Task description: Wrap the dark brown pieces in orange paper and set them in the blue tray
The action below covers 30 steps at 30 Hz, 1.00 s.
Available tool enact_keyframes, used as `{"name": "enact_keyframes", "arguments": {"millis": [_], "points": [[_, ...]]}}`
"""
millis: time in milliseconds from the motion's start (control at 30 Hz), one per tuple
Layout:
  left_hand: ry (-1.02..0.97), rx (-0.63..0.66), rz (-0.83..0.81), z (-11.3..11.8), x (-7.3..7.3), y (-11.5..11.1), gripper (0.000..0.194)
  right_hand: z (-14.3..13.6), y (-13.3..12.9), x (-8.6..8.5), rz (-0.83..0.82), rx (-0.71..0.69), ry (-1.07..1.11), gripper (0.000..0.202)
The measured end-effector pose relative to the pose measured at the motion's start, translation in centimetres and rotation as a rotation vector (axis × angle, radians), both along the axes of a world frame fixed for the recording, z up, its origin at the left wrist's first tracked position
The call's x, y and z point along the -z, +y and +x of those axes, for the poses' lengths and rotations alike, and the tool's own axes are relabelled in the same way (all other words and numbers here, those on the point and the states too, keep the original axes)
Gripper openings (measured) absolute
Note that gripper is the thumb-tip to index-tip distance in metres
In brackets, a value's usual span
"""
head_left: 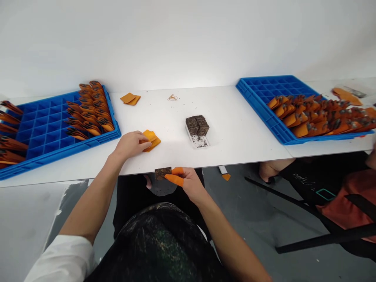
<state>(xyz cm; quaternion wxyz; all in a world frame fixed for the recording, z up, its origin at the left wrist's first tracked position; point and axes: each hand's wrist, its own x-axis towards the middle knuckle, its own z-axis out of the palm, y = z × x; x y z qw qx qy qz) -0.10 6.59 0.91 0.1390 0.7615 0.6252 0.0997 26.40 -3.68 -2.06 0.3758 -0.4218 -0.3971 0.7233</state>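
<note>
My left hand rests on the table with its fingers closed on the left edge of a small stack of orange paper envelopes. Between the thumb and forefinger of my right hand, which wear orange finger cots, is a thin dark brown flecked slab. It is held just off the table's front edge, over my lap. Behind it, a white tray carries two rows of similar dark slabs, standing on edge; the tray's front part shows crumbs.
At left a blue compartment tray holds filled orange envelopes. Another blue tray with many more stands at right. Two orange envelopes and some rubber bands lie at the back. A seated person is at the right.
</note>
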Motion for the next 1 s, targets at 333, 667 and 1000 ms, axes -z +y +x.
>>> {"name": "enact_keyframes", "arguments": {"millis": [333,667,1000], "points": [[-0.055,0.035,0.013,-0.8,0.7,-0.4,0.024,0.6,0.4,0.7,-0.011,0.049,-0.027,0.039],[-0.156,0.101,0.148,-1.4,0.5,-1.5,0.025,0.9,0.8,-0.2,0.041,0.111,-0.016,0.037],[-0.969,-0.143,0.216,-0.6,-0.4,-8.4,0.034,0.5,1.6,-4.5,0.367,0.196,0.026,0.027]]}}
